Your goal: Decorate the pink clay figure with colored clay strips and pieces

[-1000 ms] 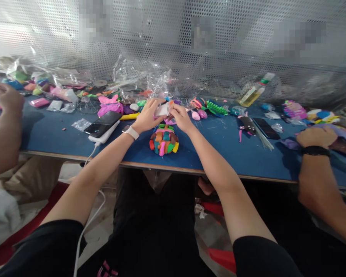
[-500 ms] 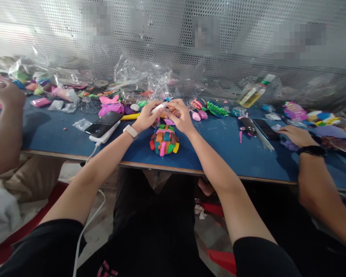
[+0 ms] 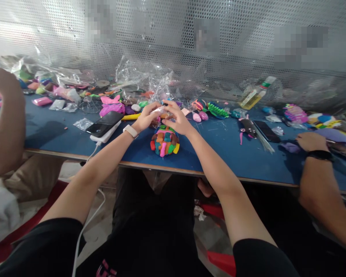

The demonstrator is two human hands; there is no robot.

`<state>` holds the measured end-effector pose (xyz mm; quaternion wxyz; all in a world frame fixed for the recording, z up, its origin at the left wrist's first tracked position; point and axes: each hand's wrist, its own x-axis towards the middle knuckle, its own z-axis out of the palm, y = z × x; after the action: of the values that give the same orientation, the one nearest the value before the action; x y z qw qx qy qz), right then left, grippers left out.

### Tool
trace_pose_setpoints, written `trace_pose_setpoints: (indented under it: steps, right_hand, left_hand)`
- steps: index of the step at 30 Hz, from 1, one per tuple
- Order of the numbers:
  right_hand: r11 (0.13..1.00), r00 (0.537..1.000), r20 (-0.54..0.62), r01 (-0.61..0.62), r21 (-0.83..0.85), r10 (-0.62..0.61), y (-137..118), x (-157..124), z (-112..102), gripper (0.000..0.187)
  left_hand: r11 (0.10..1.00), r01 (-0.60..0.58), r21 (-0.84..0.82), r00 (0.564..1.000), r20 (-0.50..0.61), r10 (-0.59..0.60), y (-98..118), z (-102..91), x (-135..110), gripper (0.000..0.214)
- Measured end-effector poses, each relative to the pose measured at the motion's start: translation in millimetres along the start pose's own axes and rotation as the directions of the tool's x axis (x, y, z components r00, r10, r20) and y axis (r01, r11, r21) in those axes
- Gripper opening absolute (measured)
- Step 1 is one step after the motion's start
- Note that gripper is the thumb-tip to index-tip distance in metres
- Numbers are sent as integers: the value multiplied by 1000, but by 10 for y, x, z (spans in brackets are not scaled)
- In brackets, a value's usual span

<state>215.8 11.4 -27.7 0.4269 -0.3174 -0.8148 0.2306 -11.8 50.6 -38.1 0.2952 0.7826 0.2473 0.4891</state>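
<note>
A ball-shaped clay piece point(image 3: 164, 142), covered in many-coloured patches, sits on the blue table just below my hands. My left hand point(image 3: 147, 116), with a pale band at its wrist, has its fingers bent inward around something small. My right hand point(image 3: 177, 118) comes in from the other side, fingers curved and thumb apart. Their fingertips nearly meet at a small dark spot. Shiny clear wrapping and brown-orange bits show between the hands; what they grip is mostly hidden.
A black phone point(image 3: 105, 124) lies on a white cabled block at left. Behind are clear plastic bags point(image 3: 150, 77), a pink clay figure point(image 3: 112, 106) and a green spiky piece point(image 3: 217, 110). At right are an oil-coloured bottle point(image 3: 256, 94), another phone point(image 3: 266, 131) and a neighbour's hand point(image 3: 313, 141).
The white piece seen between my fingers is no longer visible there. My right fingers have spread a little. The neighbour's right-side hand has moved off the phone; the left-side neighbour's hand has risen.
</note>
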Motion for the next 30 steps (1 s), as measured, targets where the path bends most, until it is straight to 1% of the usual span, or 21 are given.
trace_pose_setpoints:
  steps: [4, 7, 9, 11, 13, 17, 18, 20, 23, 25, 27, 30]
  right_hand:
    - [997, 1000, 10, 18, -69, -17, -96, 14, 27, 59]
    - [1000, 1000, 21, 12, -15, -12, -141, 17, 32, 61]
    - [999, 1000, 18, 12, 39, -13, -157, 20, 35, 58]
    - [998, 1000, 1, 15, 54, -15, -167, 28, 42, 56]
    - [999, 1000, -23, 15, 30, -14, -174, 38, 56, 55]
    - [999, 995, -87, 35, -39, -38, -171, 41, 79, 55]
    - [998, 995, -90, 41, -49, -46, -166, 37, 81, 55]
    - [997, 997, -60, 45, -57, -48, -152, 26, 83, 56]
    - [998, 1000, 15, 27, -50, -26, -132, 14, 97, 58]
    - [999, 999, 47, 17, -35, -15, -126, 17, 118, 59]
    - [1000, 998, 62, 20, -21, -18, -125, 25, 135, 59]
    - [999, 998, 64, 29, -35, -27, -118, 33, 130, 61]
  left_hand:
    - [996, 31, -79, 1000, 6, -31, 12, -18, 17, 40]
    - [995, 53, -88, 998, 33, -50, 37, -5, 18, 40]
    - [997, 35, -73, 999, 40, -32, 62, 20, 17, 40]
    - [995, 10, -96, 999, 50, -6, 86, 47, 19, 44]
    - [992, 22, -121, 998, 69, -14, 99, 64, 22, 43]
    - [996, 35, -86, 999, 30, -33, 107, 51, 18, 40]
    - [996, 35, -81, 999, 24, -34, 111, 42, 14, 39]
    - [996, 28, -79, 999, 32, -25, 120, 23, 5, 40]
    - [997, 1, -76, 997, 71, 4, 124, 1, 0, 50]
    - [997, -8, -74, 998, 67, 13, 108, 0, 5, 56]
    - [998, 17, -66, 999, 36, -15, 74, 12, 13, 65]
    - [993, 100, -58, 995, -3, -100, 9, 47, 20, 80]
